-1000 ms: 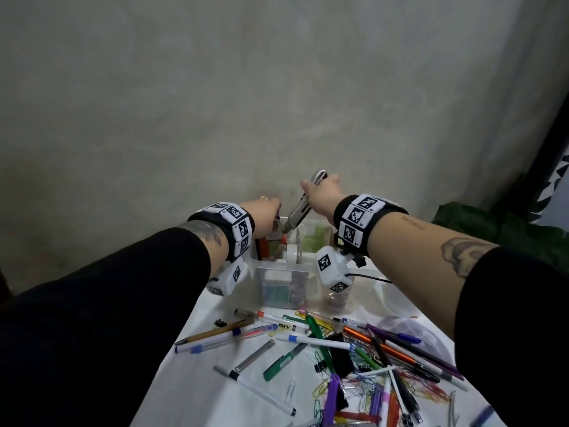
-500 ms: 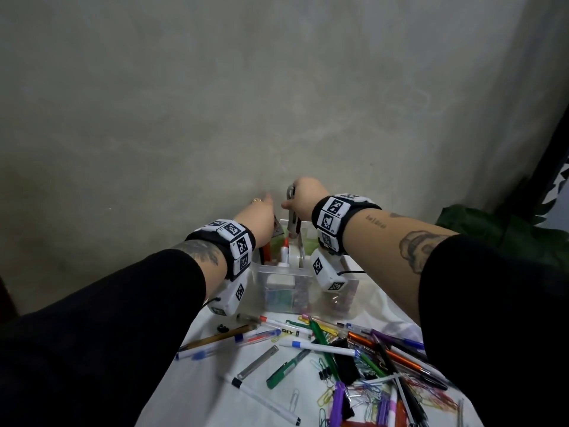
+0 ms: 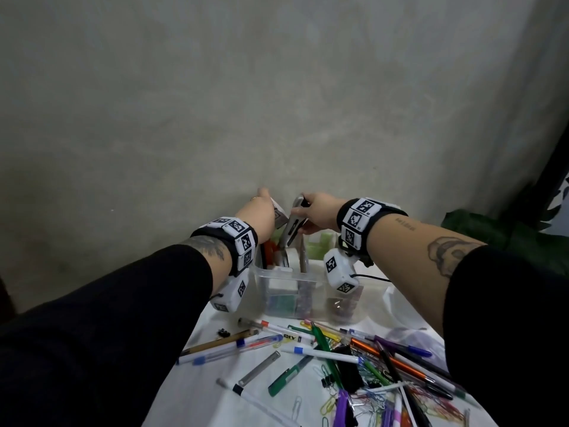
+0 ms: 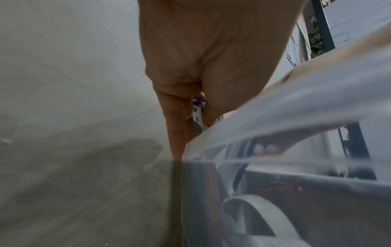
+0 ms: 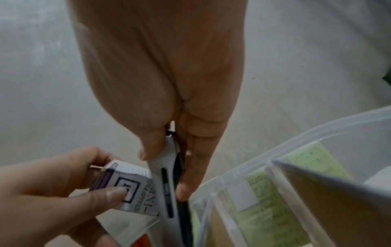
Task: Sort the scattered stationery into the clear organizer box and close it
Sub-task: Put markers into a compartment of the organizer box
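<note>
From the head camera, both hands reached over the far end of the clear plastic organizer box (image 3: 289,291), which stood on the white cloth-covered table (image 3: 197,392) near the grey wall. The right hand (image 3: 320,215) had thumb and fingers closed round a long grey-and-black stapler (image 3: 293,224), tilted with its lower end pointing down into the box. Just beside it, the left hand (image 3: 261,215) held a small white cardboard ink box (image 3: 278,215), touching the stapler. Nearer the person lay scattered pens (image 3: 320,352), a pencil, paper clips (image 3: 331,403) and black binder clips (image 3: 326,382).

From the left wrist camera, the left hand (image 4: 203,66) showed its palm; fingers and thumb pinched the edge of the ink box (image 4: 197,120) just above the rim of the organizer box (image 4: 275,117). Through the blurred clear wall a grey ring shape showed; what it was could not be told.

From the right wrist camera, the right hand (image 5: 169,83) clamped the stapler (image 5: 167,183) between thumb and fingers, its nose down inside a compartment at the left end of the organizer box (image 5: 264,158). The left hand (image 5: 52,192) pinched the ink box (image 5: 129,185), printed "STAMP PAD INK", against the stapler's side. Neighbouring compartments held pale green sticky notes (image 5: 268,208).
</note>
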Demonstrator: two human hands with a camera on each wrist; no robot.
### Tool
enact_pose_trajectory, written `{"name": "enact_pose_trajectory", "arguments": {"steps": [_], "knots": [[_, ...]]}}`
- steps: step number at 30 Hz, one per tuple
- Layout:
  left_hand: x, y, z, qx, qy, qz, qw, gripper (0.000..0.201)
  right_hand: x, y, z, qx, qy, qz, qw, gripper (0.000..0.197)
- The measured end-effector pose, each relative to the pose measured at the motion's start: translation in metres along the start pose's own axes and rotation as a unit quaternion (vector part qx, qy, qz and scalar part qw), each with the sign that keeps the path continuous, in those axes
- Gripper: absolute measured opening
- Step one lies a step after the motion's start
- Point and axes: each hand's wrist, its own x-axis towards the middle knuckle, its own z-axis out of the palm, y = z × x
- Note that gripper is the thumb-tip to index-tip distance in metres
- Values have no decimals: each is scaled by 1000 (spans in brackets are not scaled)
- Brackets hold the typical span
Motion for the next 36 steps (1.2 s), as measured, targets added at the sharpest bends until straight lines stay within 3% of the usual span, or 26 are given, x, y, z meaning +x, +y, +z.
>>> {"name": "enact_pose_trajectory", "arguments": {"steps": [5, 8, 12, 14, 16, 20, 25, 30, 34, 36], "knots": [[9, 7, -6, -14, -5, 63, 998, 20, -11, 6, -10, -2, -86, -62, 994, 4], [15, 9, -11, -7, -12, 106, 994, 20, -17, 3, -12, -29, -125, -70, 989, 16], [19, 7, -18, -53, -37, 119, 991, 31, -20, 1, -12, -64, -131, -81, 986, 28], [19, 6, -21, -76, -54, 114, 989, 32, -23, 1, -11, -75, -128, -87, 985, 23], [15, 8, -20, -28, -93, 110, 989, 26, -24, 1, -9, -98, -120, -89, 984, 11], [5, 14, -7, 89, -161, 113, 977, 18, -26, 1, -5, -160, -78, -89, 980, 18], [0, 13, 20, 70, -154, 85, 982, 7, -32, -3, -2, -210, -32, -88, 973, 20], [4, 16, 25, 132, -178, 69, 973, 20, -39, -5, -2, -196, 12, -95, 976, 18], [7, 15, 24, 164, -170, 79, 969, 28, -46, -12, -2, -193, 128, -152, 961, 16], [4, 15, 23, 97, -161, 93, 978, 33, -47, -17, -3, -197, 189, -165, 948, 15]]}}
